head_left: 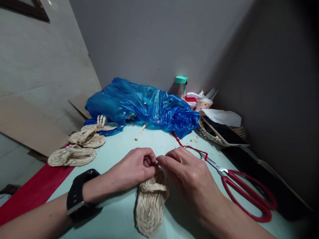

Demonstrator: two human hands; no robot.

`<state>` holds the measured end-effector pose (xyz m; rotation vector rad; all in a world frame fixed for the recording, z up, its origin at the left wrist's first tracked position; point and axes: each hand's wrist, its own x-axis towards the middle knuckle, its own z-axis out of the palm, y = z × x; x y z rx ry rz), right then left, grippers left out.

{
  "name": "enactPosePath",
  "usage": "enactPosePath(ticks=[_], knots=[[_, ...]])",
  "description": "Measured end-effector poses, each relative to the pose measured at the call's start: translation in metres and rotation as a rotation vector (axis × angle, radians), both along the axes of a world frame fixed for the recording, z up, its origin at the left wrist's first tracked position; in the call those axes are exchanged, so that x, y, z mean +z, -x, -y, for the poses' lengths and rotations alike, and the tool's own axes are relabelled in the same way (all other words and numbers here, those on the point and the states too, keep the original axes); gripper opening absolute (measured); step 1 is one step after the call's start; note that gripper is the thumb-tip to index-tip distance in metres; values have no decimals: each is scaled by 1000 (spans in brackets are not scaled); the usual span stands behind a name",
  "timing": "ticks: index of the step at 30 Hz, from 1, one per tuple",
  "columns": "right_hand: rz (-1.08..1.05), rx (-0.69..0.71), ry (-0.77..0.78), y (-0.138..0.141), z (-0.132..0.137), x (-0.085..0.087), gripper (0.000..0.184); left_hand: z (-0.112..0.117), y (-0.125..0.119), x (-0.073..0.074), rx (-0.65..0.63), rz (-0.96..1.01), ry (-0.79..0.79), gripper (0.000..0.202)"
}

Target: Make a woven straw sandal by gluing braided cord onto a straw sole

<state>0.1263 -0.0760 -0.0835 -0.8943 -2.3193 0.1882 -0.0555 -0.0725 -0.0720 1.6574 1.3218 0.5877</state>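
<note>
Woven slipper [151,212]: lay at six o'clock
Left hand [136,167]: half-curled at its twelve-o'clock end
Right hand [188,170]: nearly closed alongside; I couldn't tell either hold
Fingerwork: seemed fine, probably wanted steadiness next

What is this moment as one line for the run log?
left hand: at far end of slipper | right hand: beside left, grip unclear | scissors: on table, at right

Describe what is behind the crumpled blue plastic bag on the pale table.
Behind the bag, a cylindrical, green-lidded bottle stands before the plain grey wall. The bag hides the bottle's lower part, and anything lying low behind it cannot be seen.
</note>
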Motion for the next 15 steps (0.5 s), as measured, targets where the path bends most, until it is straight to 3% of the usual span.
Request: enactPosePath(ticks=[3,7,11,15], knots=[[-90,70,16,0,5,2,22,11,-2,1,21,153,32,5],[-206,184,293,-3,16,17,28,21,-1,-3,116,396,121,9],[-255,166,548,-4,20,27,27,24,2,-7,180,421,119,11],[-333,192,744,-3,16,20,20,23,2,-7,210,412,115,9]])
